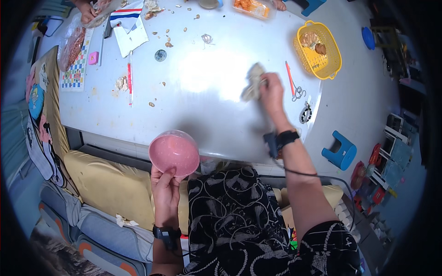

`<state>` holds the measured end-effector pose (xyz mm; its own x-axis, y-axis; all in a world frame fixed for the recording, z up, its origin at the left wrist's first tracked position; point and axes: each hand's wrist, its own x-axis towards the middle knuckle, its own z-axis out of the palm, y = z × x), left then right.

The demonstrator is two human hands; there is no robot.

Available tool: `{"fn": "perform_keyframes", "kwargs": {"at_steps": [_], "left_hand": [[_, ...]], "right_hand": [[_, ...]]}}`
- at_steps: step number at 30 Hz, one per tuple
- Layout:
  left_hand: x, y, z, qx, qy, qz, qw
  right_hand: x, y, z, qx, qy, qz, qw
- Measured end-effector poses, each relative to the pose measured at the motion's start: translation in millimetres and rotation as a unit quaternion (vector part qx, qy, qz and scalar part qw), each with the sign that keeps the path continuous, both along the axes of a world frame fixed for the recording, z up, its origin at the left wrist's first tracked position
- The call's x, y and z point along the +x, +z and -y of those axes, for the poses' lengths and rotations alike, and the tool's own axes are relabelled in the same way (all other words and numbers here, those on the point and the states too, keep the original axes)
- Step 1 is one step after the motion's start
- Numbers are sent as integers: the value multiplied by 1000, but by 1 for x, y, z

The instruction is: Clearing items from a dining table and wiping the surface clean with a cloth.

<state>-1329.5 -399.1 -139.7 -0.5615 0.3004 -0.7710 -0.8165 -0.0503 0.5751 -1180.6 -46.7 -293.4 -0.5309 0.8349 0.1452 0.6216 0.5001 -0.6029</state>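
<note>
My left hand (pixel 167 186) grips a pink speckled bowl (pixel 174 153) by its near rim, with the thumb inside, in front of the table's near edge. The bowl's visible inside holds nothing. My right hand (pixel 272 89) holds a crumpled pale cloth (pixel 255 82) over the right part of the glossy white table (pixel 207 117); the cloth is slightly blurred. To the right of that hand lie a red pencil-like stick (pixel 290 77), small metal scissors (pixel 298 93) and a beaded bracelet (pixel 305 114). Peanuts or shell bits (pixel 168 44) are scattered to the left.
A yellow plastic basket (pixel 319 51) stands at the right edge. An orange-filled clear container (pixel 253 8) is at the far side. Another person's hands (pixel 88 12) hold a plastic bag at the far left, near a bag of peanuts (pixel 72 48). A blue stool (pixel 340 150) stands on the floor.
</note>
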Motion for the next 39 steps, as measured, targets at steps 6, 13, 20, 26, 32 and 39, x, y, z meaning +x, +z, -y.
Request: {"fn": "perform_keyframes", "kwargs": {"at_steps": [6, 13, 20, 26, 32, 39], "left_hand": [[1, -6, 6, -6, 13, 4, 1000], [-2, -6, 4, 19, 35, 10, 999], [-9, -6, 11, 14, 65, 9, 998], [-11, -14, 16, 7, 64, 12, 998], [-21, -15, 16, 12, 86, 8, 996], [-28, -20, 19, 6, 95, 13, 995]], "right_hand": [[-21, -8, -69, 54, -20, 78, 995], [-90, -11, 71, 54, 168, 61, 982], [-112, 14, 37, -76, 206, 9, 976], [-205, 0, 4, -10, 210, -75, 975], [-184, -13, -38, -76, 74, 50, 993], [-148, 8, -87, 70, -9, 71, 995]]}}
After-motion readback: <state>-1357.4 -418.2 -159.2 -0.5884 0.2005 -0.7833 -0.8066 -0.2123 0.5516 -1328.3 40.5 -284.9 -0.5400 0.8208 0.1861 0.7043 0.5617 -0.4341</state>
